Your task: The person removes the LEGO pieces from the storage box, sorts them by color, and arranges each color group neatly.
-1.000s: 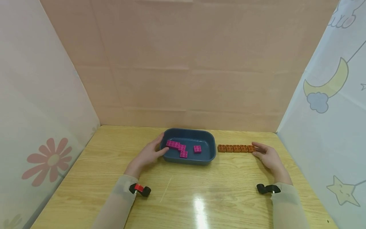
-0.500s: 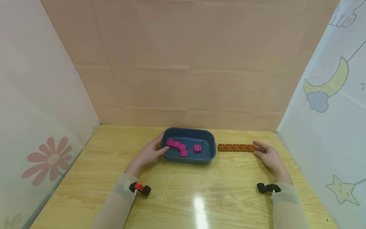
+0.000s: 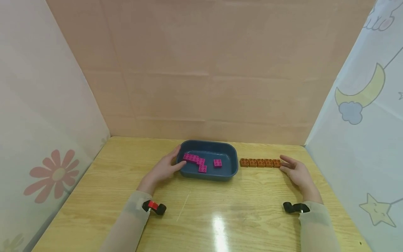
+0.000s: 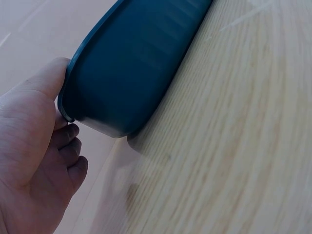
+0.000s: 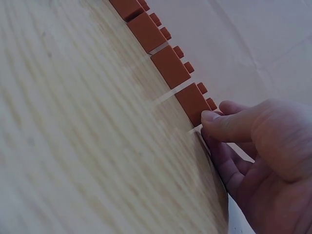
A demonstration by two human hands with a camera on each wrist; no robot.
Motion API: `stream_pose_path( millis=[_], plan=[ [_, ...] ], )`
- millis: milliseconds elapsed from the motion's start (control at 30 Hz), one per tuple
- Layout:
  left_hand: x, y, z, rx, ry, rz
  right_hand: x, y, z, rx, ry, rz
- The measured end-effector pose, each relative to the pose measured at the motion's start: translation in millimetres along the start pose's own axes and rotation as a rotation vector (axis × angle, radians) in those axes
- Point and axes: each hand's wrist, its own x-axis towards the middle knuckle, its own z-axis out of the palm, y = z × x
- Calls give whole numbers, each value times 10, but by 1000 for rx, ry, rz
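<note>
My left hand (image 3: 162,170) holds the left end of a dark blue plastic tray (image 3: 207,177), its thumb over the rim. In the left wrist view the other fingers curl below the rim, outside the tray wall (image 4: 131,63). Inside the tray lie several magenta toy building bricks, some lined up at the left and a single magenta brick (image 3: 217,163) apart. Right of the tray, orange toy building bricks (image 3: 260,163) stand in a straight row, studs up. My right hand (image 3: 297,174) is at the row's right end, its thumb tip right at the corner of the end brick (image 5: 193,103), fingers relaxed.
A wooden table (image 3: 201,210) carries everything, with a pale paper backdrop (image 3: 207,87) behind it. Patterned cloth hangs at the left and right sides. Narrow gaps show between the orange bricks. Both sleeves have black wrist mounts.
My right hand has slid slightly to the right, away from the end orange brick. The left hand, the tray and the bricks stay in place.
</note>
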Motion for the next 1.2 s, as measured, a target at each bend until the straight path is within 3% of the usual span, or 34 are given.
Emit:
stream_pose_path(
  millis=[433, 700, 967, 1200],
  plan=[
    [17, 46, 5, -3, -5, 2, -50, -40, -56, -7, 17, -1],
    [28, 56, -45, 12, -10, 24, -96, -199, -48, 113, 90, -37],
    [22, 35, -74, 13, -11, 11, -80, -649, 91, 32, 93, -116],
    [20, 4, -33, 18, -10, 21, -27, -1150, 434, 137, 32, -245]
  ],
)
